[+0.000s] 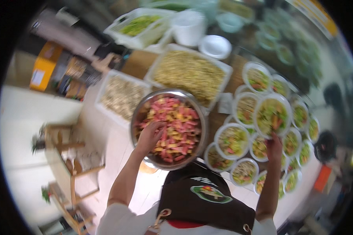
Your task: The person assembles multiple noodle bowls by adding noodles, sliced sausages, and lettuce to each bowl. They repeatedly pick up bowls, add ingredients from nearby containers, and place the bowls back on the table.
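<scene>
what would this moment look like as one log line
left hand: at pink and yellow pieces in metal bowl | right hand: holding white salad bowl at rim | nearby: white tray of yellowish food

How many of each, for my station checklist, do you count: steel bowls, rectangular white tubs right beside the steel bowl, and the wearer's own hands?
Steel bowl: 1
White tubs beside it: 2 (tub of yellowish food, tub of beige food)
Wearer's hands: 2 (left hand, right hand)
Total: 5
</scene>
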Demonstrator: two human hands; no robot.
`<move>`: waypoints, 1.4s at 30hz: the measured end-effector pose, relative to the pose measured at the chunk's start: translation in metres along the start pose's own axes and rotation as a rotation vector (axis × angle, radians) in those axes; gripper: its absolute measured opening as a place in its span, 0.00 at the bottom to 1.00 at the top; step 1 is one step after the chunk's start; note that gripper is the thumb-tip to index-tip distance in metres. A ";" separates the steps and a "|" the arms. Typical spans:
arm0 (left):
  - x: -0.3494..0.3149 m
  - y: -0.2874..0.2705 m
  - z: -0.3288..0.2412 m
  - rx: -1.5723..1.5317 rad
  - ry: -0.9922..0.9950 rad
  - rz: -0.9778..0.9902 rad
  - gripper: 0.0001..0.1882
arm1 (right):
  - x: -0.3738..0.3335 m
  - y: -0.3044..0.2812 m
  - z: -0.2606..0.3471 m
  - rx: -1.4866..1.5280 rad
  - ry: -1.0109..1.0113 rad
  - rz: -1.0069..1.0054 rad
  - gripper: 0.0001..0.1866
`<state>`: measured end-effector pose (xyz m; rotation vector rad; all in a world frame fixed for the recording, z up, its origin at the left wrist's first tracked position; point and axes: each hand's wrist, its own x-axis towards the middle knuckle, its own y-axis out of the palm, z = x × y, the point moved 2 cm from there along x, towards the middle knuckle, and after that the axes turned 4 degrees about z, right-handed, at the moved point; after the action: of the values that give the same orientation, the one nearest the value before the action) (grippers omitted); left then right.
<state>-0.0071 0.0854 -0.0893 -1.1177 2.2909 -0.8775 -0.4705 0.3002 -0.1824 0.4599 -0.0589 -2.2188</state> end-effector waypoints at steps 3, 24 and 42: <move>0.003 -0.042 0.064 0.054 -0.137 -0.162 0.10 | -0.026 0.080 0.019 0.346 0.130 0.054 0.15; 0.088 -0.199 0.313 0.341 -0.326 -0.479 0.17 | -0.041 0.301 -0.012 0.106 0.411 0.309 0.15; 0.031 -0.292 0.079 -0.377 -0.006 -0.402 0.15 | -0.066 0.340 -0.042 0.151 0.531 0.626 0.16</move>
<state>0.1790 -0.1049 0.0581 -1.7843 2.3248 -0.5813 -0.1652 0.1374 -0.1337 0.9559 -0.0751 -1.4377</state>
